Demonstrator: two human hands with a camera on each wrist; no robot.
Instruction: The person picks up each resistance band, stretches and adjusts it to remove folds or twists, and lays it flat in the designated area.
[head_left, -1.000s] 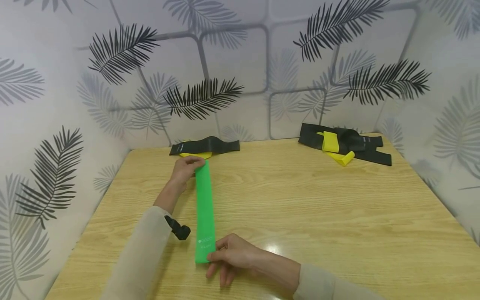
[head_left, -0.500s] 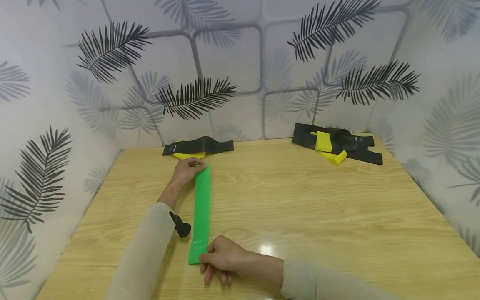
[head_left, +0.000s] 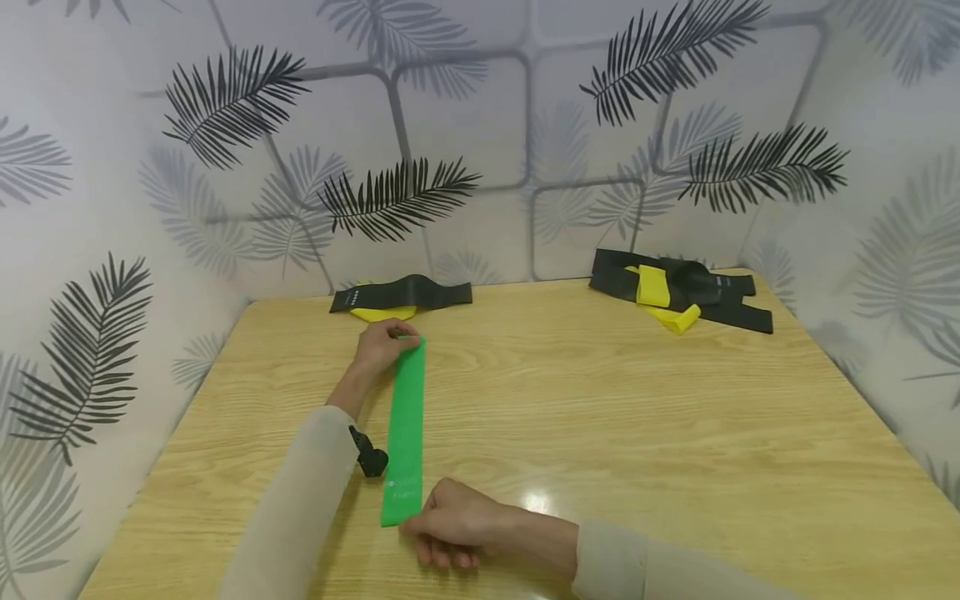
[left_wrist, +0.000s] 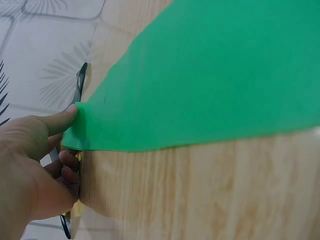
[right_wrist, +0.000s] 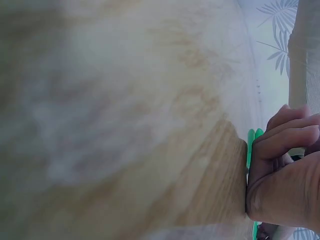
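Here, a long green band [head_left: 405, 429] is laid flat on the wooden table [head_left: 637, 417], stretched between two hands. Its far end is pinched by the left hand [head_left: 382, 346], thumb on top. Its near end is gripped by the curled fingers of the right hand [head_left: 450, 525].

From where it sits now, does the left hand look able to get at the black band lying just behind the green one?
Probably yes. The left hand pinches the far end of the green band, and the black band lies just beyond it on bare table, nothing between. It would have to let go of the green band first.
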